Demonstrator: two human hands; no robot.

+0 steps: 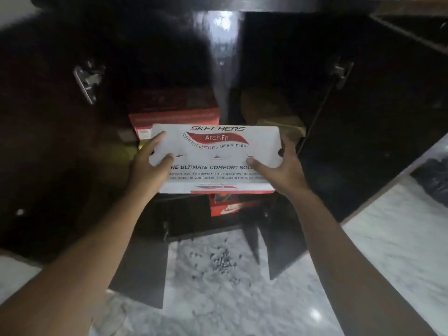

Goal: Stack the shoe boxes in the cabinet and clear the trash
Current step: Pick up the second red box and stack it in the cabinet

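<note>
Right at the mouth of the dark cabinet [363, 117], dead centre of my feed, I've got the white Skechers Arch Fit shoe box [215, 151] held lid-up in both hands. Left hand [148, 166] is clamped on the box's 9 o'clock edge, with the thumb pressed on the lid and a finger stretched along the side. Right hand [278, 168] grips the 3 o'clock edge much the same way: thumb on top, other fingers wrapped round the side where I mostly can't see them.

Poking out from under it at 6 o'clock is a red Nike shoe box [230, 208]. Can't tell if the white one is actually sitting on it or just above it.

The left compartment, about 11 o'clock from the Skechers box, holds another red shoe box [174, 112] set further back. The right compartment, around 1 o'clock, has something brown and cardboard-looking [271, 112], too dark to say what. A glossy divider [223, 57] splits the two at 12 o'clock.

Down at 6 o'clock on the white marble floor [218, 306] there's a scatter of little dark bits [223, 260]. Over at 3 o'clock there's a crumpled black bag-looking thing [434, 180].
</note>
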